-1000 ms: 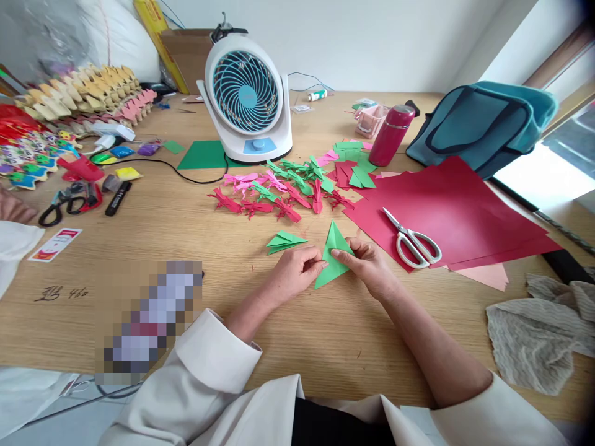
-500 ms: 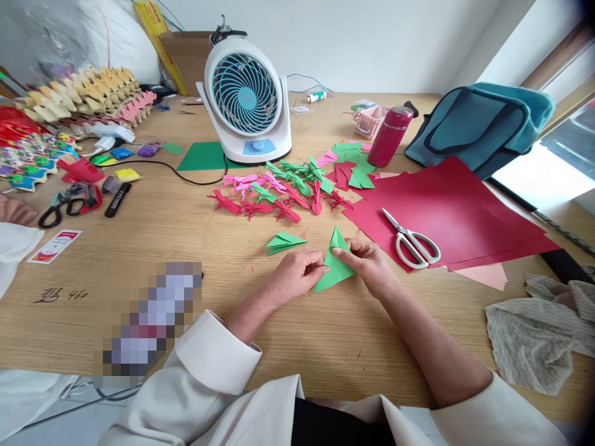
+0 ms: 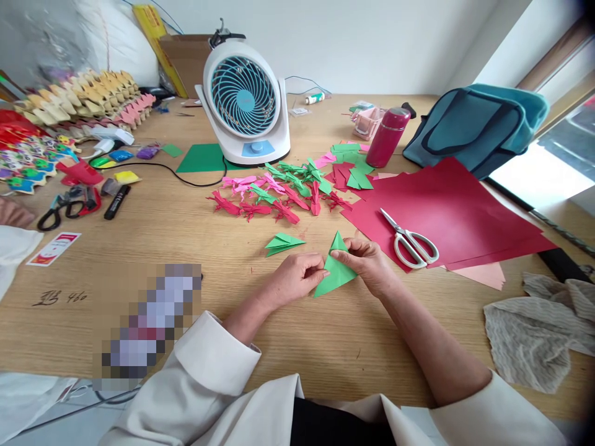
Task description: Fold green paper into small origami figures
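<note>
A folded green paper triangle (image 3: 335, 280) is held upright between both hands over the wooden table. My left hand (image 3: 297, 275) pinches its left edge with thumb and fingers. On the opposite side my right hand (image 3: 367, 263) grips the paper, thumb pressed on its front and fingers behind. Just beyond my left hand lies a second folded green paper piece (image 3: 283, 243). Farther back are several folded paper figures (image 3: 290, 186) in green, pink and red. White-handled scissors (image 3: 411, 243) rest on red paper sheets (image 3: 446, 210) to the right.
A white fan (image 3: 246, 102) stands at the back. A red flask (image 3: 388, 137) and a teal bag (image 3: 474, 130) are at the back right. A crumpled cloth (image 3: 530, 341) lies at the right. Black-handled scissors (image 3: 60, 210), a marker (image 3: 117, 202) and another person's hand (image 3: 15, 212) are at the left.
Both hands keep their hold on the green paper triangle, and its pose looks almost the same. The whole view has shifted very slightly.
</note>
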`<move>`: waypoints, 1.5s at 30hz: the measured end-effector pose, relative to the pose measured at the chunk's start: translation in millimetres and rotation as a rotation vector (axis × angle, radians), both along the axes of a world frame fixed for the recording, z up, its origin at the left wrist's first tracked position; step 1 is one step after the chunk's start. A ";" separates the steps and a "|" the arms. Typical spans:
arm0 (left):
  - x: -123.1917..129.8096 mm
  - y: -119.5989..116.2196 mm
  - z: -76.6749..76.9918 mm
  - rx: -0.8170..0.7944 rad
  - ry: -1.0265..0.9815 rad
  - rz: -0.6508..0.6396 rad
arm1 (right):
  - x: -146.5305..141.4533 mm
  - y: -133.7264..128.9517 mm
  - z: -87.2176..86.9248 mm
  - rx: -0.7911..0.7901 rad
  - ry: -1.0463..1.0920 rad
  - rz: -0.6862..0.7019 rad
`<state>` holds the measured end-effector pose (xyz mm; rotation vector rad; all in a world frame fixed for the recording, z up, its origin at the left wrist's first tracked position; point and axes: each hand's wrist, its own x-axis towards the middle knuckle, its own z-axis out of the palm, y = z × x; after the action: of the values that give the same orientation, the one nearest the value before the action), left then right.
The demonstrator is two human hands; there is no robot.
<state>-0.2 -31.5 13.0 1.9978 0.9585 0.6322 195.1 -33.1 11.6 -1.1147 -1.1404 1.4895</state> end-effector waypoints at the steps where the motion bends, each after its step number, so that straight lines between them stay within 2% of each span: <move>1: -0.1 0.0 0.1 -0.012 0.004 -0.014 | 0.3 0.4 -0.6 0.003 0.010 -0.023; 5: -0.6 -0.5 0.0 -0.018 0.034 -0.053 | 0.3 2.4 -0.5 0.023 0.044 -0.096; 10: -1.3 -1.4 0.5 -0.024 0.089 -0.082 | -2.6 1.7 6.4 -0.055 0.079 -0.172; 17: -0.6 -3.2 4.9 -0.049 0.127 -0.106 | 0.2 1.5 10.7 -0.074 0.163 -0.209; 19: 0.3 -3.0 4.8 -0.068 0.109 -0.088 | 2.5 2.8 9.6 -0.042 0.214 -0.219; 22: 1.5 -0.7 2.9 -0.090 0.022 0.005 | 3.0 3.3 6.9 -0.044 0.236 -0.193; 27: 0.6 6.1 -1.3 -0.090 -0.129 0.201 | -1.4 0.6 4.6 -0.063 0.050 -0.047; 31: -1.1 8.7 -3.0 -0.090 -0.177 0.274 | -2.1 -0.2 5.0 0.004 -0.126 0.052; 37: -0.6 9.5 -3.9 -0.136 -0.248 0.293 | -0.8 0.1 -3.3 -0.032 -0.313 0.105; 42: -0.6 10.5 -5.7 -0.230 -0.317 0.238 | 0.8 1.0 -9.0 0.014 -0.331 0.116; 45: -0.7 10.7 -6.4 -0.229 -0.311 0.227 | 0.7 1.8 -7.8 0.008 -0.357 0.108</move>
<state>-0.9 -20.7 6.6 1.5477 1.0212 0.8862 195.8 -31.3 3.9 -1.3684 -1.4688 1.3987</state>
